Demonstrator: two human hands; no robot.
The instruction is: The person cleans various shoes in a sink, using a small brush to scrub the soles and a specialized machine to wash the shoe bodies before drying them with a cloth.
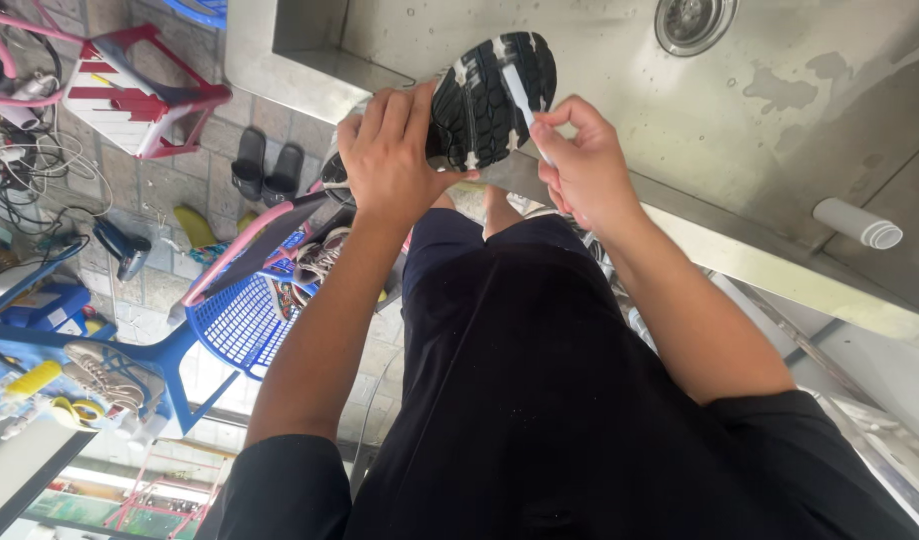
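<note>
My left hand [392, 150] grips a sneaker [485, 95] with its black and white sole turned up towards me, over the near edge of a steel sink [780, 110]. My right hand [580, 165] pinches a thin white brush handle [520, 95] that lies across the sole near the toe. The brush head is hidden against the sole. Below the hands are my dark shorts and black shirt.
The sink drain [692, 20] is at the top. A white cylinder [860, 222] lies on the sink's right side. A blue basket [245, 320] with shoes, black slippers [265, 170], a red and white stool [130, 95], cables and a blue chair stand on the tiled floor at left.
</note>
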